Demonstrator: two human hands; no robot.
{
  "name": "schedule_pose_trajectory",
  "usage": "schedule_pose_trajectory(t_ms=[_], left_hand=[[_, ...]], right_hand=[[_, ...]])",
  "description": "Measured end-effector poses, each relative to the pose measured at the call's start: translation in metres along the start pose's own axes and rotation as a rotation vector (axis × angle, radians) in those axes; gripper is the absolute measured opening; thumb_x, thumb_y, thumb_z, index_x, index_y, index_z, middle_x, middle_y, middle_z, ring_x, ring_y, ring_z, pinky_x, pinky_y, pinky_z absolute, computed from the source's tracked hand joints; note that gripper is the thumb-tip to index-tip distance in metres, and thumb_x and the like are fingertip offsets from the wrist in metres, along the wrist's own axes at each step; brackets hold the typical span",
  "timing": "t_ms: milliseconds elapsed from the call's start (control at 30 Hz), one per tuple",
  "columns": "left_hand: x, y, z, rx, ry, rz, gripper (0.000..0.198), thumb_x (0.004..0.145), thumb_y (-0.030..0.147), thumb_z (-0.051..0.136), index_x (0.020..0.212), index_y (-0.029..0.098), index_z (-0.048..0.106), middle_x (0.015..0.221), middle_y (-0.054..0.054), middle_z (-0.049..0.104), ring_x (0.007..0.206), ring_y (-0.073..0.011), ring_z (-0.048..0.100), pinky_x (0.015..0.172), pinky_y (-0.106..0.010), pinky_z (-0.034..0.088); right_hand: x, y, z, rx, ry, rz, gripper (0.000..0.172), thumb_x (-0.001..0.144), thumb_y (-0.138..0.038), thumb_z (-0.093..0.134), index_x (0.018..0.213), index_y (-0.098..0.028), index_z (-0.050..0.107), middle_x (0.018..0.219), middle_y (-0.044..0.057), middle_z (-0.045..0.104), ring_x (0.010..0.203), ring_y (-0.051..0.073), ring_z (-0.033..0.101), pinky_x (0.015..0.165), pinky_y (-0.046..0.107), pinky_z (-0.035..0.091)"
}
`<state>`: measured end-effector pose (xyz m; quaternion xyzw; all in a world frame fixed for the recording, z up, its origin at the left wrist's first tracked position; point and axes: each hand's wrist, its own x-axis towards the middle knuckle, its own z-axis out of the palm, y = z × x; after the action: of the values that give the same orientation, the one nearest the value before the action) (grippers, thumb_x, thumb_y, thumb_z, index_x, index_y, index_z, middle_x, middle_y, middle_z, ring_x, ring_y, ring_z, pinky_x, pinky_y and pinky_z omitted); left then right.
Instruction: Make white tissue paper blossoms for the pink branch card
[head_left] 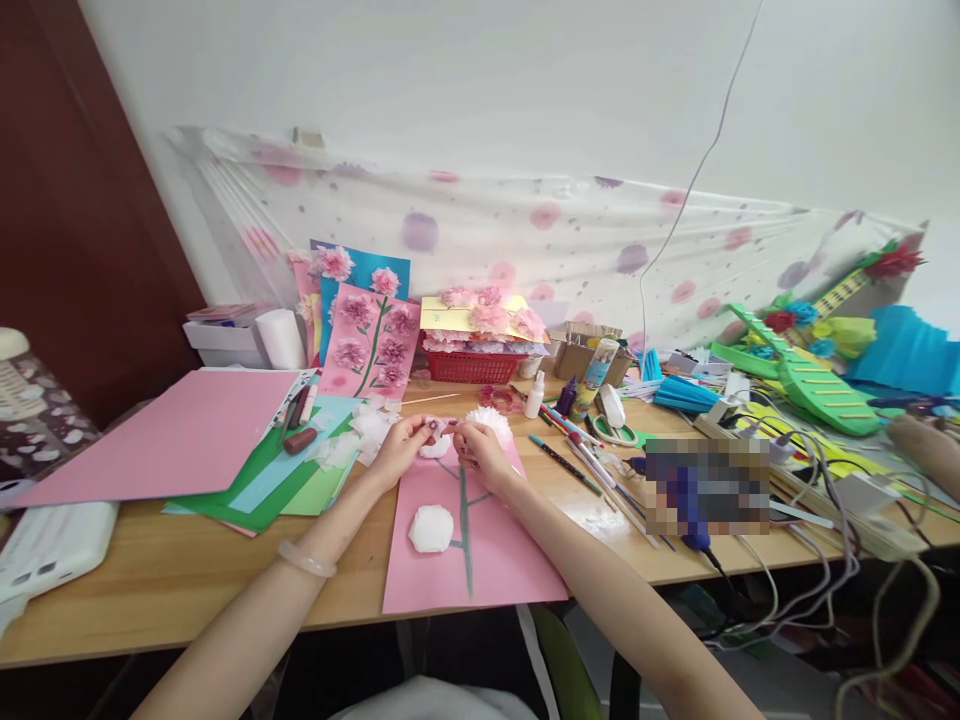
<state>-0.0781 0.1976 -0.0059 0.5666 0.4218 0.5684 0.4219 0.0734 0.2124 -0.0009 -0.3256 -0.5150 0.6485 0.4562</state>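
Note:
A pink sheet of card (495,570) lies before me, with a grey-green painted stem (466,530) and branches on it. On its left side sits a flattened white tissue-paper puff (430,528). A fluffy white paper flower (491,421) rests at the top right, behind my right hand. Above the card's upper part, my left hand (405,447) pinches a small piece of white tissue paper (437,430) with a dark purple spot. My right hand (480,455) is closed close beside it, its fingertips around something thin and dark that I cannot make out.
Left are a large pink sheet (172,430), green papers (225,490) and crumpled white tissue (373,425). Behind stand a finished flower picture (373,345) and a red basket (471,367). Pens (562,462), a glue gun (686,500) and cables lie right; another person's hand (926,450) is at far right.

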Motion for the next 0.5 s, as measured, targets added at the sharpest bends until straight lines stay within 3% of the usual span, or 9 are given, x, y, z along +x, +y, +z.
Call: schedule_pose_trajectory(t_ms=[233,367,500], left_hand=[[-0.0004,0.0,0.0005,0.026,0.027,0.008,0.025,0.068,0.037,0.066,0.081,0.015,0.066,0.074,-0.003,0.065,0.067,-0.0146,0.057,0.067,-0.026,0.046],[-0.0002,-0.0002,-0.001,0.036,0.147,0.042,0.037,0.064,0.029,0.069,0.098,0.018,0.062,0.091,-0.004,0.065,0.075,-0.0141,0.059,0.071,-0.026,0.046],[-0.0003,0.0034,0.0,0.02,0.164,0.028,0.028,0.067,0.038,0.067,0.083,0.015,0.067,0.083,-0.006,0.068,0.079,-0.0181,0.061,0.075,-0.029,0.046]], right_hand=[[0.0009,0.0019,0.0001,-0.029,0.016,0.001,0.023,0.061,-0.034,0.067,0.06,-0.018,0.051,0.044,-0.009,0.034,0.038,0.004,0.017,0.04,0.023,0.007],[0.0014,0.0028,-0.001,-0.04,0.014,-0.01,0.024,0.063,-0.036,0.068,0.066,-0.018,0.053,0.043,-0.01,0.034,0.038,0.004,0.017,0.04,0.023,0.007],[0.0008,0.0033,-0.0012,-0.05,0.013,-0.026,0.026,0.066,-0.039,0.067,0.075,-0.017,0.058,0.043,-0.011,0.03,0.038,0.004,0.016,0.04,0.023,0.007]])
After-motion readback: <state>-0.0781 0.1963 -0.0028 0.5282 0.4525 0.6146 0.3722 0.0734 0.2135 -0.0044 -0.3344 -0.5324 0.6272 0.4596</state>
